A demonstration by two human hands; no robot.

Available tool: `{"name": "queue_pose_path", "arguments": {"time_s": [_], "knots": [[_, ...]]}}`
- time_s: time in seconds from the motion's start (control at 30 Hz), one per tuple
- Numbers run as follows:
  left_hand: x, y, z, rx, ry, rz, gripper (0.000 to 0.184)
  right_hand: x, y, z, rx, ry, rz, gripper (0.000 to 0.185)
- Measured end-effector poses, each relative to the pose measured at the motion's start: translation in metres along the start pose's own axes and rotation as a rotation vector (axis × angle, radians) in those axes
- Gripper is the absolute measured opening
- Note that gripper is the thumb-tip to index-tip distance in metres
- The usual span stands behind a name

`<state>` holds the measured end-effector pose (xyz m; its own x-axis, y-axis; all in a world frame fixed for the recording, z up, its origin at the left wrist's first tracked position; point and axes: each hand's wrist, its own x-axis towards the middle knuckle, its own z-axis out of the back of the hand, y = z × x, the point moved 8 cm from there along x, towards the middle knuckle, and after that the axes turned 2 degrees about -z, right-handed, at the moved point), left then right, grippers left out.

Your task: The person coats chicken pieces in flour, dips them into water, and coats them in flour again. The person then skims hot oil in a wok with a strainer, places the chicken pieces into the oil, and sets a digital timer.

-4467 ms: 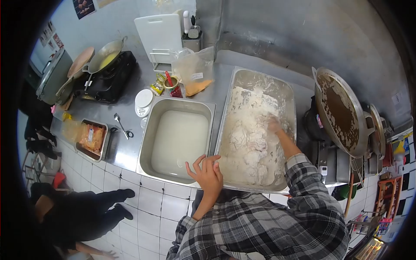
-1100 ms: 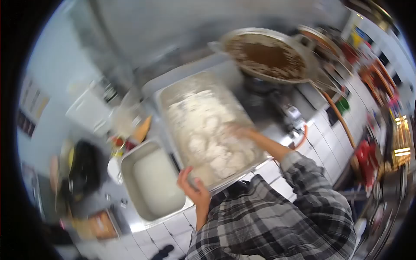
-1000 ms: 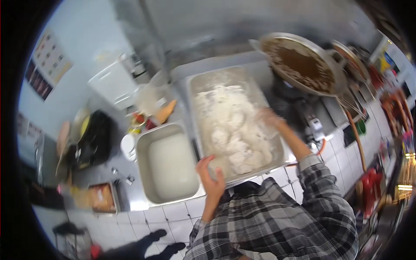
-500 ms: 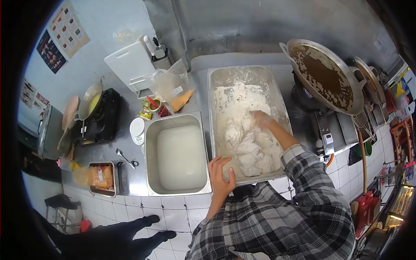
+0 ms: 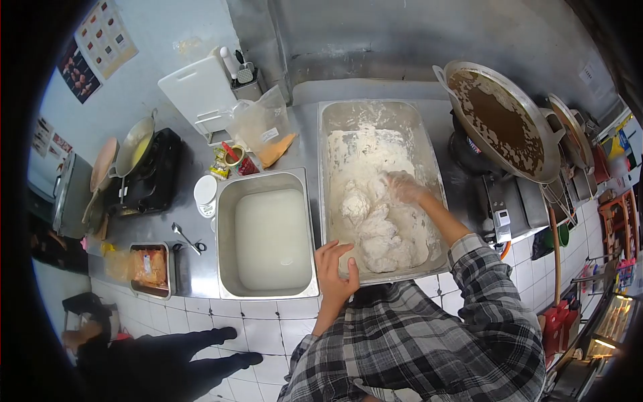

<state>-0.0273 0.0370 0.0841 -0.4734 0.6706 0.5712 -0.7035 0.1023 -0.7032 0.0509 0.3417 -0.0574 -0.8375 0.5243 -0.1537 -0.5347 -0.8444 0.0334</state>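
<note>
A deep metal tray (image 5: 431, 144) holds loose white flour (image 5: 365, 157) and several lumpy flour-coated pieces (image 5: 380, 241); what lies under the coating is hidden. My right hand (image 5: 404, 187), in a clear glove dusted with flour, reaches in from the right. It touches the right side of an upper coated piece, and its fingertips are lost in the white. At the tray's near left corner rests my left hand (image 5: 337, 273), bare, with thumb and fingers apart over the rim. Beside it stands a metal basin (image 5: 224, 268) of cloudy whitish liquid (image 5: 271, 238).
On the right, a large pan (image 5: 462, 100) of brown oil sits on a burner. A white scale (image 5: 205, 191), tongs (image 5: 185, 238), a small tray of orange-red meat (image 5: 149, 268) and a black stove (image 5: 157, 177) are leftward. A person's dark-clad legs (image 5: 201, 355) are at lower left.
The view has shifted slightly, so the counter sits a little further left. Both hands keep nearly the same places at the tray. The other person's arm now shows at lower left.
</note>
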Motion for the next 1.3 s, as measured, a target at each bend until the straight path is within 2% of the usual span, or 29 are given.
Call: {"name": "queue_pose_path", "arguments": {"time_s": [0.07,0.17,0.23,0.3,0.37,0.47,0.57,0.67,0.77,0.87,0.97,1.03,1.07,1.13,1.17,1.2,1.23,1.3], "knots": [[-0.001,0.000,0.000,-0.004,-0.007,0.003,0.023,-0.007,0.041,0.035,-0.187,0.019,0.163,0.039],[0.000,-0.001,0.002,-0.005,-0.018,0.003,0.023,-0.001,0.071,0.045,-0.325,0.177,0.225,0.039],[-0.001,-0.001,0.001,-0.007,-0.021,0.002,0.023,0.012,0.067,0.011,-0.752,-0.277,0.346,0.043],[-0.002,0.000,0.000,-0.005,-0.017,-0.007,0.023,0.011,0.068,0.006,-0.679,-0.326,0.392,0.047],[-0.002,0.000,0.000,-0.008,-0.021,-0.012,0.023,0.007,0.074,0.030,-0.122,0.038,0.350,0.052],[-0.002,-0.002,0.000,-0.004,-0.020,-0.014,0.023,0.000,0.062,0.027,-0.123,-0.005,0.297,0.053],[-0.002,-0.001,0.000,-0.002,-0.020,-0.016,0.023,-0.014,0.040,0.044,0.089,-0.257,0.230,0.051],[-0.002,0.001,-0.001,-0.005,-0.007,-0.020,0.023,-0.029,0.020,0.059,0.230,-0.211,0.217,0.050],[-0.003,-0.002,-0.002,-0.003,0.012,-0.012,0.021,-0.029,0.002,0.051,0.137,0.034,-0.073,0.037],[-0.002,-0.004,-0.005,-0.005,0.034,-0.023,0.020,-0.035,0.013,0.059,0.132,0.010,0.012,0.035],[-0.004,-0.003,-0.007,-0.010,0.055,-0.015,0.019,-0.038,0.033,0.111,0.234,-0.192,-0.040,0.038],[-0.005,-0.007,-0.008,-0.015,0.076,-0.028,0.019,-0.031,0.045,0.128,0.397,-0.133,0.102,0.053],[-0.005,-0.008,-0.007,-0.015,0.075,-0.044,0.018,-0.017,0.032,0.100,0.992,-0.197,0.139,0.054],[-0.004,-0.007,-0.007,-0.036,0.059,-0.031,0.017,-0.011,0.027,0.083,1.679,-0.306,0.044,0.049],[-0.007,-0.001,-0.005,-0.076,0.013,-0.004,0.016,-0.007,0.047,0.090,2.147,-0.128,0.325,0.043],[-0.007,0.002,-0.002,-0.114,0.001,0.055,0.017,-0.014,0.060,0.110,2.284,0.047,0.513,0.038],[-0.007,-0.002,-0.001,-0.069,-0.013,0.028,0.020,-0.036,0.074,0.141,2.400,0.249,0.719,0.034],[-0.015,-0.008,-0.010,-0.269,-0.079,0.126,0.022,-0.080,0.065,0.180,2.452,0.125,0.486,0.024]]}}
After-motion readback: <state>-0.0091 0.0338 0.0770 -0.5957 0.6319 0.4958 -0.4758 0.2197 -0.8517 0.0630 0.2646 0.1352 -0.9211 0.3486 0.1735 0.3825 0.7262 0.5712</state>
